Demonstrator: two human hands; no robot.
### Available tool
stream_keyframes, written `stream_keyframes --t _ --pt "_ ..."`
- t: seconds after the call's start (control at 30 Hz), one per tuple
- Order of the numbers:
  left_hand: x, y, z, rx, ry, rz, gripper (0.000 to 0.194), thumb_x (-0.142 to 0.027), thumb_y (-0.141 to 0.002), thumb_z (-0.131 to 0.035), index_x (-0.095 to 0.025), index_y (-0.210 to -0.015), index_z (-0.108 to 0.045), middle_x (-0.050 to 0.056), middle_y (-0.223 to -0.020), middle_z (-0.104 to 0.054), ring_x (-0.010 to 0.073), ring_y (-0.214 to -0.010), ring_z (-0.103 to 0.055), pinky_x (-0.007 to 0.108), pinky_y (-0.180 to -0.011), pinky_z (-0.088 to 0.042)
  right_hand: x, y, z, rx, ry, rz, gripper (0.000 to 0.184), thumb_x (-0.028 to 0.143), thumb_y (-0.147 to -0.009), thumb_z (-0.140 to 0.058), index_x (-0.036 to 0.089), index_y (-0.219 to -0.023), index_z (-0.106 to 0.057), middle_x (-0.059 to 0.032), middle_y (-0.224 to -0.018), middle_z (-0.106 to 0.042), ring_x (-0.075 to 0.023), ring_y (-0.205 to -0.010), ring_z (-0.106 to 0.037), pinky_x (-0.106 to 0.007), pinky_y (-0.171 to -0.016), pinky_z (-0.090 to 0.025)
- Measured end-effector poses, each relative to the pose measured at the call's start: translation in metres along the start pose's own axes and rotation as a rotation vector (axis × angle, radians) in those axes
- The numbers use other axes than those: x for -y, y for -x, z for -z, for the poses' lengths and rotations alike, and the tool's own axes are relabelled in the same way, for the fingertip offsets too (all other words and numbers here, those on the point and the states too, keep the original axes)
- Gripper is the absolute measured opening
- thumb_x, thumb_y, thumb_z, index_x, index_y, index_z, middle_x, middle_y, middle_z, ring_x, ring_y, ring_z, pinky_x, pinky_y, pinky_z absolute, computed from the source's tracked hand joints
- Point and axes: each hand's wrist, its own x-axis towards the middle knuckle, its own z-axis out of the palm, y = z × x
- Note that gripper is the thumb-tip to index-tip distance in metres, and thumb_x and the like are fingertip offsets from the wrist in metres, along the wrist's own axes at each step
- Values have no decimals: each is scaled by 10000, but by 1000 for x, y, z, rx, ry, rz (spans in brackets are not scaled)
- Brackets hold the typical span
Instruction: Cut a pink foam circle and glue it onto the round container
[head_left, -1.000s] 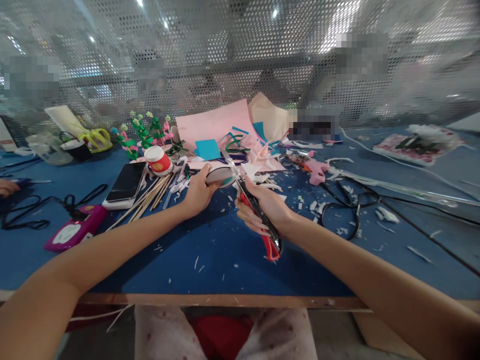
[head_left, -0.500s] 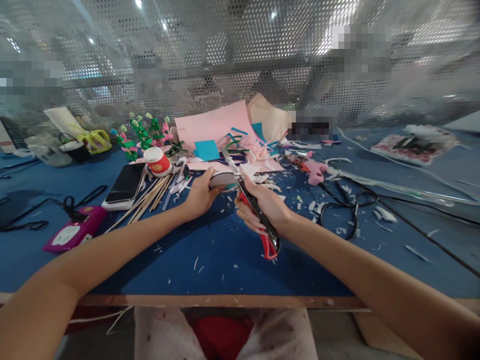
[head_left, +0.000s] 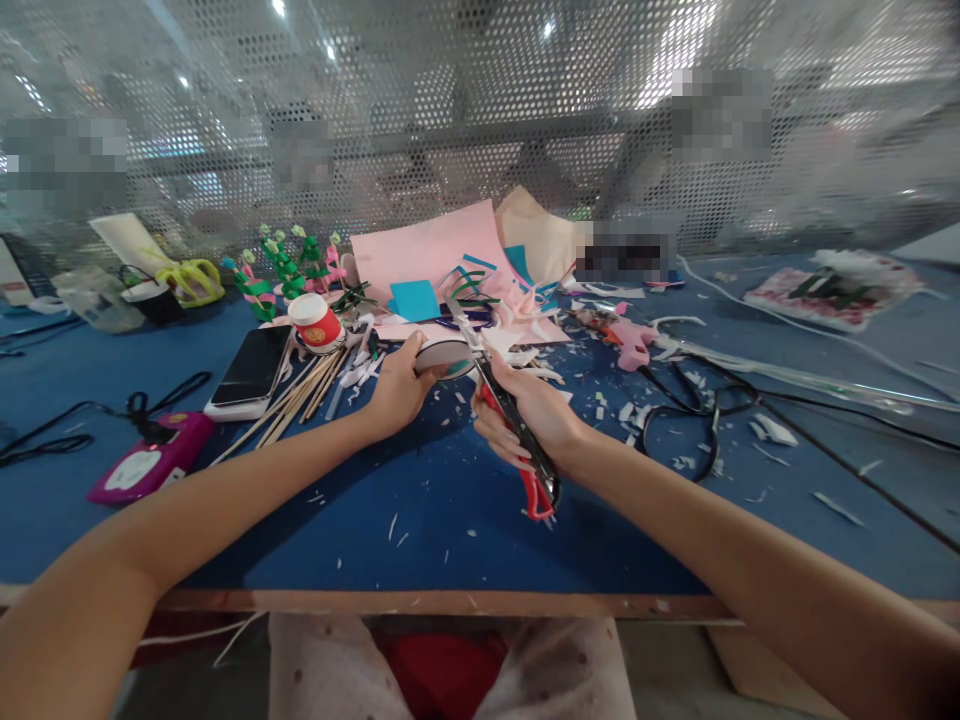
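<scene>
Above the middle of the table, my left hand (head_left: 403, 388) grips a shallow round piece with a white rim (head_left: 442, 358) by its left edge. Its greyish round face is tilted towards me; I cannot tell whether it was part of a cup. Wrapped in my right hand (head_left: 534, 405) is a red and black utility knife (head_left: 517, 420), its metal blade pointing up and away. The blade lies against the round piece's right edge. Behind my hands are a blue paper square (head_left: 415, 300) and pink paper (head_left: 427, 245).
A red and white paper cup (head_left: 316, 324), wooden sticks (head_left: 319, 385), a phone (head_left: 251, 368) and a purple device (head_left: 154, 455) sit left. Right are a pink glue gun (head_left: 630, 340) and black-handled scissors (head_left: 709, 420). Paper flowers (head_left: 289, 265) stand behind the cup. Paper scraps litter the table.
The round piece has tipped slightly, showing more of its face, and its left edge sits a little further left. Both hands keep their grip, and the knife has barely shifted.
</scene>
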Motion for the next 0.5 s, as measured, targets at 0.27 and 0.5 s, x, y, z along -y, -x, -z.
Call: stream_keyframes --t 0.27,0.5 --pt "3 -1 -2 -39 6 -10 149 -173 -748 -618 -175 -812 -484 10 -753 -598 153 -695 -559 282 -655 -444 2 2 -1 28 -26 -14 561 549 -952 -250 171 -627 -507 52 -310 -371 -74 -213 -264 -169 -190 -278" --pt "3 -1 -2 -34 24 -54 138 -163 -758 -608 -172 -835 -494 18 -769 -616 147 -691 -568 271 -639 -448 3 3 -2 10 -1 -17 573 538 -958 -231 171 -603 -490 49 -314 -371 -72 -211 -271 -171 -196 -287"
